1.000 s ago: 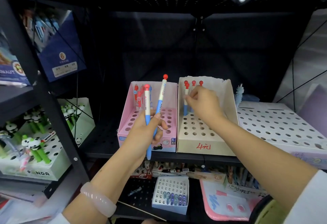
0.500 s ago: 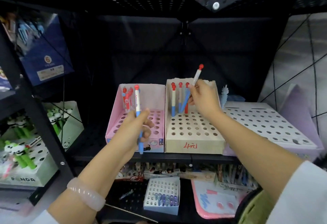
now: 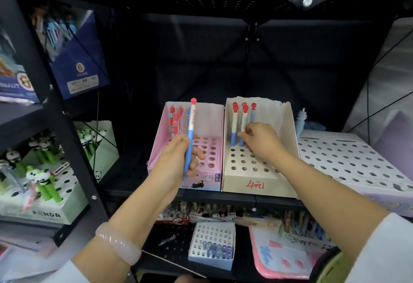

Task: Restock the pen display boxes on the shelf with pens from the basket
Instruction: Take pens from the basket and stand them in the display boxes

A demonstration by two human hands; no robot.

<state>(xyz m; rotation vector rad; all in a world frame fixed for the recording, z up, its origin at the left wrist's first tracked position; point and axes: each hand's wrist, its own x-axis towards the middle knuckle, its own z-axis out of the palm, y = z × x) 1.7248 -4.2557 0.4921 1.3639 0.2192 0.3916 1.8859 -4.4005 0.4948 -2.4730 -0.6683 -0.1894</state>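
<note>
My left hand (image 3: 176,162) grips one upright pen (image 3: 190,131), blue below, white above, with a red ball top, in front of the pink display box (image 3: 207,180). That box has several red-topped pens in its back left corner. My right hand (image 3: 260,139) is inside the cream display box (image 3: 252,184) marked "4" in red, its fingertips pinching the lower part of a pen (image 3: 243,126) standing in the back row. Several red-topped pens stand in that back row. The basket is only a green-rimmed edge (image 3: 328,267) at the bottom right.
A wide white perforated display box (image 3: 357,162) stands to the right on the same black shelf. A panda pen display (image 3: 42,184) fills the left shelf unit behind a black post (image 3: 73,148). Below are a small white box (image 3: 212,244) of pens and a pink tray (image 3: 281,258).
My right hand has lowered the tilted pen into the cream box's back row, where it now stands upright. My left hand went from two pens to one and stays in front of the pink box.
</note>
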